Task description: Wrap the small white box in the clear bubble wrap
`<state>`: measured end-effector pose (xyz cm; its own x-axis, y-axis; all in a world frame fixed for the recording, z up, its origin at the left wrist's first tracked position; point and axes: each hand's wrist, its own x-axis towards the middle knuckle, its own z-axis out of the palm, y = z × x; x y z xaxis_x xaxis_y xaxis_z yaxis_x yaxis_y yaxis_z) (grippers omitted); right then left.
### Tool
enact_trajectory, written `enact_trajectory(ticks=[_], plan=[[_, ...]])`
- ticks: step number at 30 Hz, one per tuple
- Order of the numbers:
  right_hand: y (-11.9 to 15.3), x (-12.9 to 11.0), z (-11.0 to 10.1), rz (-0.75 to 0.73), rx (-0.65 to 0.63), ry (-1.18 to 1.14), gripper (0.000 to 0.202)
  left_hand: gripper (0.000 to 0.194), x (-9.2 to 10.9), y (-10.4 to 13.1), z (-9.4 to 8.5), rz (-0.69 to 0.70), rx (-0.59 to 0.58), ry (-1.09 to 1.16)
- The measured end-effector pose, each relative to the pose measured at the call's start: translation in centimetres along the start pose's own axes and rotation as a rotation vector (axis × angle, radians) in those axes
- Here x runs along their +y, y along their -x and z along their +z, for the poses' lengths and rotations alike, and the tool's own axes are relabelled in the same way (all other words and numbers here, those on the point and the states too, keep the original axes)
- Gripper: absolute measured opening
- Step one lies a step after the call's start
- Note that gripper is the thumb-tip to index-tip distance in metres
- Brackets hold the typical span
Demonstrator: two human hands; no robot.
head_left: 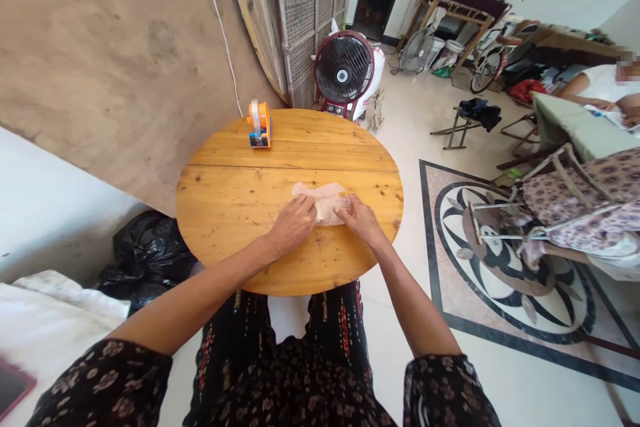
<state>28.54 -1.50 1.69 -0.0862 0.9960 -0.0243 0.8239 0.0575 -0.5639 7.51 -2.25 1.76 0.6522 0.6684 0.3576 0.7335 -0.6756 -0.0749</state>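
Observation:
Both my hands are over a round wooden table (225,213), at the two ends of a thin, pale, see-through piece of sheet (329,212), perhaps paper or plastic film. My left hand (295,219) is closed with its fingers curled at the left end. With thumb and fingers, my right hand (360,216) pinches the right end. Just beyond, a second pale strip (325,191) lies flat on the wood; whether it joins the held piece I cannot tell. An orange and blue tape dispenser (260,127) with a roll of clear tape stands near the far left edge.
A fan (344,70) stands behind the table, by a woven screen (300,7). Wooden board (125,47) leans at left, above black bags (150,253). At right, people sit by a green-topped table (570,123); a folding stool (463,127) stands nearby.

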Motion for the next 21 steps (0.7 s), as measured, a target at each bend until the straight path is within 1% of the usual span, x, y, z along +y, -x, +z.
enact_trajectory(ticks=[4,8,10,12,14,17,19,21], plan=[[0.1,0.4,0.6,-0.015,0.063,-0.001,0.025,0.014,-0.4,-0.2,0.0,0.05,-0.039,0.029],[-0.2,0.3,1.3,-0.026,0.103,0.093,0.023,0.014,-0.9,-0.5,0.0,0.087,-0.047,0.049],[-0.6,-0.1,1.5,-0.011,0.098,0.144,0.022,0.014,-1.0,-0.6,0.1,0.094,-0.049,0.042],[-1.0,-0.7,1.5,0.023,0.067,0.18,0.021,0.012,-0.9,-0.6,0.1,0.09,-0.055,0.032],[-1.3,-1.3,1.3,0.046,0.038,0.175,0.021,0.012,-0.9,-0.6,0.1,0.089,-0.061,0.031],[-1.4,-1.7,1.2,0.054,-0.036,0.046,0.021,0.012,-0.9,-0.5,0.0,0.096,-0.059,0.036],[-1.4,-1.7,1.2,0.078,-0.11,-0.133,0.02,0.012,-1.0,-0.5,0.0,0.102,-0.043,0.047],[-1.4,-1.4,1.3,0.1,-0.136,-0.297,0.019,0.013,-1.0,-0.5,0.1,0.108,-0.028,0.067]])
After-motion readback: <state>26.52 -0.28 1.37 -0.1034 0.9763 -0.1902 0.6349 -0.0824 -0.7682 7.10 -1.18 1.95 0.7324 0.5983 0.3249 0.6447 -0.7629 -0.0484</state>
